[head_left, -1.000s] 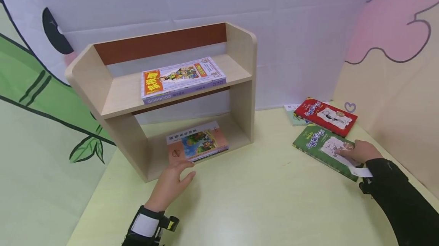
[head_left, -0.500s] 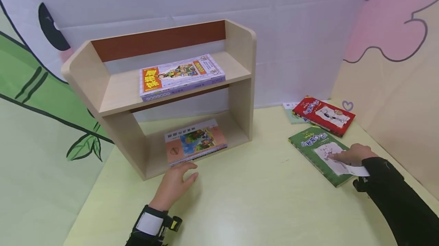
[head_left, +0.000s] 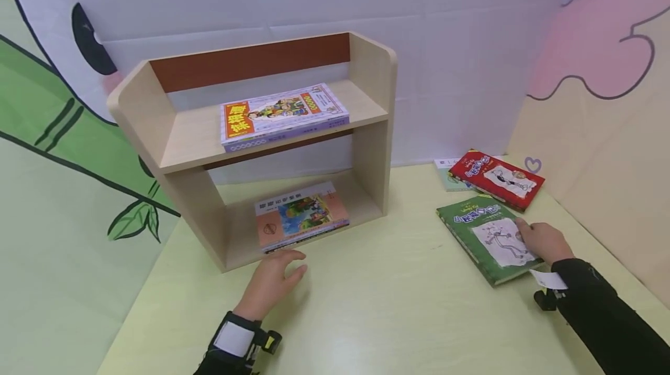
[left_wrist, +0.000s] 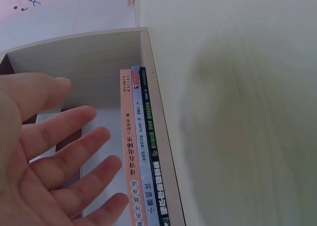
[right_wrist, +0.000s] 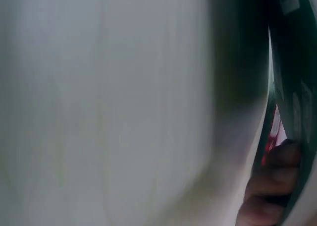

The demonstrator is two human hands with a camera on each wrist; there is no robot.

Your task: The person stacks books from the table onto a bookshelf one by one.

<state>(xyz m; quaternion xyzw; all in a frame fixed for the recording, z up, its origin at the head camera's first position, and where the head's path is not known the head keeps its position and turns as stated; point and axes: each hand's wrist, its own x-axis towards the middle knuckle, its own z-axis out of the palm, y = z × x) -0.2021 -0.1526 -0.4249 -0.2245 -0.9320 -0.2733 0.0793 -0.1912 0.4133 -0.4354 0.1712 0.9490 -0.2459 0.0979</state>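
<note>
My right hand (head_left: 544,241) grips the right edge of a green paperback book (head_left: 489,235), its thumb on the drawing on the cover. In the right wrist view its curled fingers (right_wrist: 275,184) show at the underside of the dark green book (right_wrist: 302,87). My left hand (head_left: 272,283) hangs with spread, relaxed fingers just in front of the small wooden bookshelf (head_left: 392,131), holding nothing. Close to it on the lower shelf lies a stack of books topped by an orange one (head_left: 303,215); the left wrist view shows their spines (left_wrist: 144,137) beside my fingers.
A purple-and-white book stack (head_left: 285,116) lies on the upper shelf. At the back right of the pale table (head_left: 377,293), a red book (head_left: 497,177) overlaps a light green one (head_left: 454,180). Printed cloth walls (head_left: 455,55) stand behind and to the right.
My right hand has drawn the green book left and toward me, turning it and separating it further from the red book. My left hand has barely shifted.
</note>
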